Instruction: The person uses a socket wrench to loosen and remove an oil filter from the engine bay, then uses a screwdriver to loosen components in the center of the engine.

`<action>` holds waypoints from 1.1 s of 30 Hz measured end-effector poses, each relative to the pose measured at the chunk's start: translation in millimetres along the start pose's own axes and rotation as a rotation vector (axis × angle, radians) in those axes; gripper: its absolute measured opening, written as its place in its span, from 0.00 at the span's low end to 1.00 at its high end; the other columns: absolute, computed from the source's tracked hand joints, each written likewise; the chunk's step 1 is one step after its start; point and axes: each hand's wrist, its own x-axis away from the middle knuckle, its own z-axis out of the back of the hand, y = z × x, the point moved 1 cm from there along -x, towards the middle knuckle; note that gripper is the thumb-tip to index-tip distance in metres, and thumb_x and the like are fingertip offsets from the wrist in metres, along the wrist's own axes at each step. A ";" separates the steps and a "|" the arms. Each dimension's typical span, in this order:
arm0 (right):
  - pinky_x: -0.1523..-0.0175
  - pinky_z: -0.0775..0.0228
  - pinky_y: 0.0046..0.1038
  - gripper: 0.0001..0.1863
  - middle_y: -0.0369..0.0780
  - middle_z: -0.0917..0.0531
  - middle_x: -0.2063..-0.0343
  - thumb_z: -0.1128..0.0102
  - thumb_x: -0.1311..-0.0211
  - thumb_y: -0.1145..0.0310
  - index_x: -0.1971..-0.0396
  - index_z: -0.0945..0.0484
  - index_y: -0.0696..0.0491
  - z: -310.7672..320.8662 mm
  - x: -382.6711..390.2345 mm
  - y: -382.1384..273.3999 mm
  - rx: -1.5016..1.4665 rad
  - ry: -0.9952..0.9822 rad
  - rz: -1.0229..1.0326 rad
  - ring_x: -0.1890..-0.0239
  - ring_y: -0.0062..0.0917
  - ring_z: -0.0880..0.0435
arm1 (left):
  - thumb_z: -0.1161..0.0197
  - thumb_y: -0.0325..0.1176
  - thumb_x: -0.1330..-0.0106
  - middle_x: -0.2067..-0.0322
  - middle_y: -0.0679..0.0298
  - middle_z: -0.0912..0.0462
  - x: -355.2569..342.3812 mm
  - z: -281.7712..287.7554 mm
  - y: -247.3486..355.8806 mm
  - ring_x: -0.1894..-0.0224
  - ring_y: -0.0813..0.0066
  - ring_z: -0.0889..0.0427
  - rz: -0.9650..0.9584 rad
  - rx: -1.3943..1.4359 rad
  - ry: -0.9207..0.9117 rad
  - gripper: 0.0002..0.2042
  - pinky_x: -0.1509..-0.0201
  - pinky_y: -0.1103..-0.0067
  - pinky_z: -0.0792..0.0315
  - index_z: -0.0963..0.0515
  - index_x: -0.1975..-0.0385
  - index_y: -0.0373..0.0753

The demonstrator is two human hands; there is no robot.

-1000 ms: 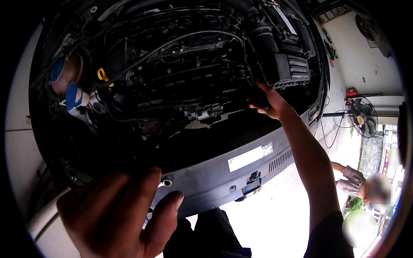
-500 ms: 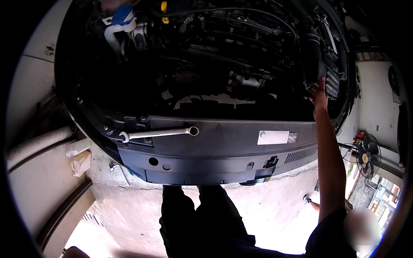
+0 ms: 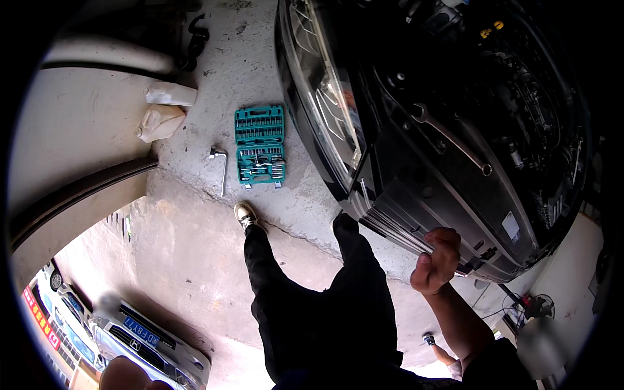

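Note:
My right hand [image 3: 439,261] is raised in front of the car's front edge, its fingers curled in and the thumb bent against them. Whether anything is inside that grasp is hidden. Behind it, a combination wrench [image 3: 455,141] lies on the black panel [image 3: 432,172] along the front of the engine bay. A rounded, skin-toned shape at the lower left edge may be part of my left hand [image 3: 125,376]; its fingers cannot be made out.
On the floor to the left lie an open green socket set [image 3: 260,117] and an L-shaped wheel wrench [image 3: 224,172]. Two whitish jugs [image 3: 160,122] stand by the wall. A parked car [image 3: 146,344] is at lower left. Another person's leg [image 3: 444,353] and a fan [image 3: 539,305] appear at lower right.
The view has swung left, bringing the socket set and headlight into sight. My right hand has left the ribbed black part in the engine bay, and its fingers have curled in.

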 end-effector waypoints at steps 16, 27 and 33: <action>0.47 0.36 0.38 0.08 0.39 0.25 0.61 0.48 0.41 0.69 0.64 0.21 0.50 -710.6 112.8 196.8 0.663 -0.641 -0.134 0.52 0.33 0.28 | 0.45 0.35 0.29 0.69 0.55 0.14 579.7 -528.3 -12.0 0.75 0.76 0.15 1.702 0.838 -0.521 0.12 0.73 0.79 0.19 0.20 0.53 0.37; 0.49 0.37 0.35 0.06 0.39 0.20 0.66 0.46 0.41 0.70 0.64 0.24 0.50 -700.0 130.7 199.4 0.407 -0.731 -0.006 0.58 0.32 0.23 | 0.44 0.32 0.31 0.71 0.57 0.16 592.2 -601.3 9.0 0.72 0.74 0.16 1.898 1.038 -0.357 0.12 0.71 0.79 0.23 0.22 0.56 0.31; 0.61 0.27 0.40 0.13 0.47 0.20 0.66 0.43 0.37 0.62 0.64 0.28 0.57 -616.3 128.9 89.8 -0.172 -0.697 -0.329 0.63 0.43 0.19 | 0.51 0.35 0.26 0.60 0.53 0.16 366.2 -659.3 -77.5 0.56 0.68 0.18 1.488 1.321 0.018 0.17 0.50 0.75 0.27 0.25 0.51 0.26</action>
